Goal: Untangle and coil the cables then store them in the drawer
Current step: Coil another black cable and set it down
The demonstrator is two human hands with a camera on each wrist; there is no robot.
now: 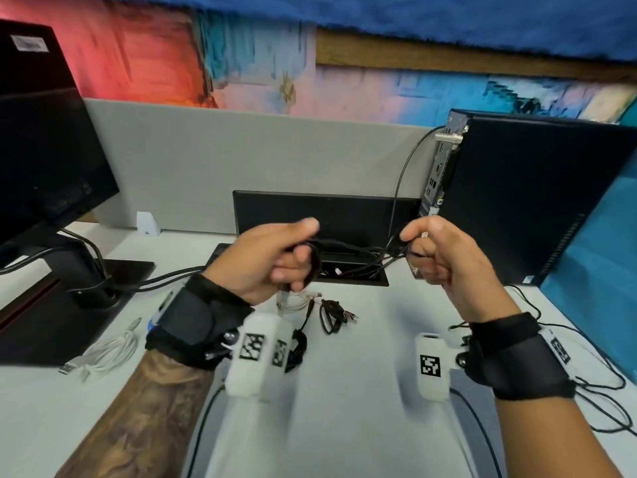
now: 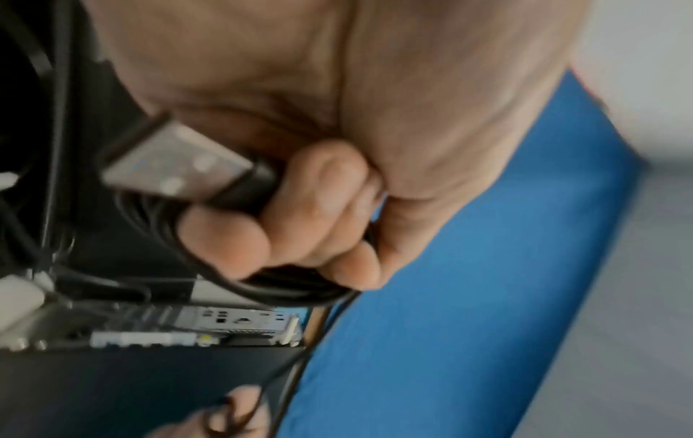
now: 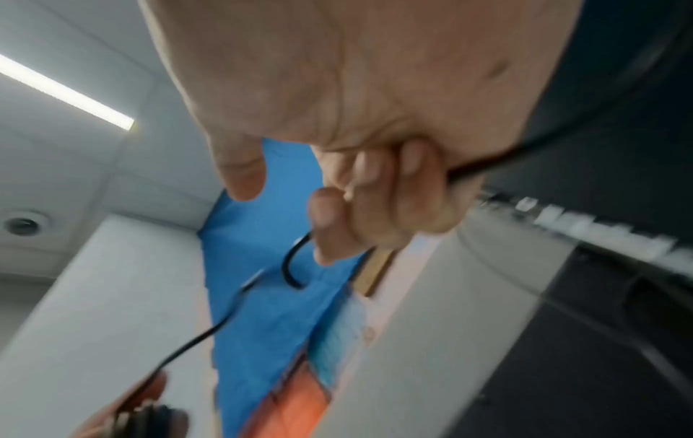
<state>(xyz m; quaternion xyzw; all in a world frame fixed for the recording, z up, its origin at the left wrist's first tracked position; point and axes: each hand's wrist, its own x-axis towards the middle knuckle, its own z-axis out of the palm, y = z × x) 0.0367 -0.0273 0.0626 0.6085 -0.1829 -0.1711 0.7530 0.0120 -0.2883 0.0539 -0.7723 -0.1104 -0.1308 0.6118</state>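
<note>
A thin black cable (image 1: 312, 267) hangs in the air at the centre of the head view, above the white bench (image 1: 344, 391), held between both hands. The left hand (image 1: 272, 260) has its fingers curled round a small coil of the cable, looped about the fingertips; in the left wrist view a silver USB plug (image 2: 176, 166) on a black housing juts out from the curled fingers (image 2: 225, 237). The free end of the cable runs to the right hand (image 1: 444, 260), just right of centre, which pinches the strand in a closed fist with the thumb on top; the right wrist view shows the strand passing through the curled fingers (image 3: 375, 213) and looping out below. The hands are a little apart and level with each other. Below them on the bench lie a small bundled black cable (image 1: 332, 315) and a pale cable (image 1: 296, 301), and at lower left a loose white USB cable (image 1: 107, 353). Behind the hands a black cable tray (image 1: 351, 270) is sunk in the bench. A black monitor (image 1: 41, 139) stands at upper left, a black computer case (image 1: 527, 194) at upper right, before a grey divider panel (image 1: 241, 160).
</note>
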